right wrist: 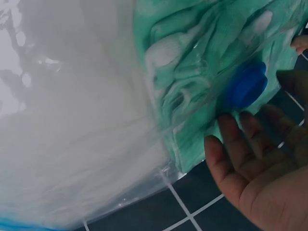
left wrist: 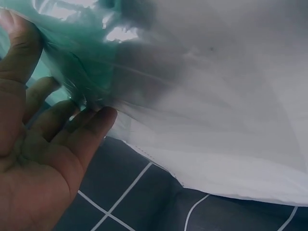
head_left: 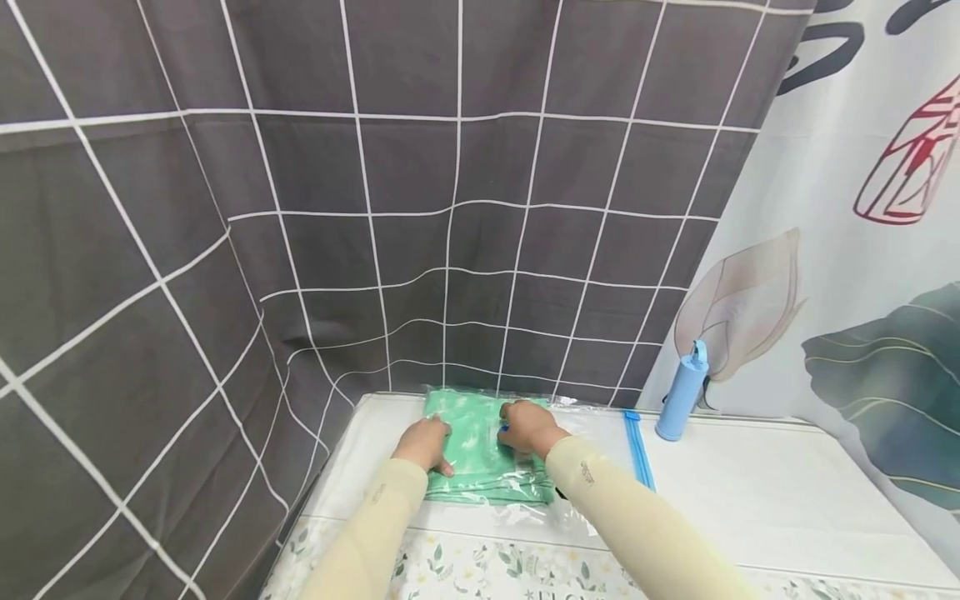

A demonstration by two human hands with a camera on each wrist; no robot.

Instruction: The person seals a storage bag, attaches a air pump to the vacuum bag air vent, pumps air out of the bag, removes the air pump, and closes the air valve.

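A green patterned cloth [head_left: 465, 408], folded flat, lies inside a clear plastic bag [head_left: 592, 425] on the white surface. On the bag over the cloth is a round blue cap [right wrist: 249, 85], mostly hidden by my right hand in the head view. My right hand [head_left: 528, 427] is at this cap, its loosely bent fingers and thumb beside it without visibly pinching it. At the cloth's left edge, my left hand [head_left: 425, 444] rests on the bag with the thumb spread. In the left wrist view, its relaxed fingers [left wrist: 96, 127] touch the plastic.
A blue zip strip [head_left: 638, 450] runs along the bag's right end. Behind it to the right stands a light blue cylinder [head_left: 682, 395] with a loop on top. A dark checked curtain [head_left: 495, 167] hangs behind and on the left. Floral fabric [head_left: 480, 571] covers the front.
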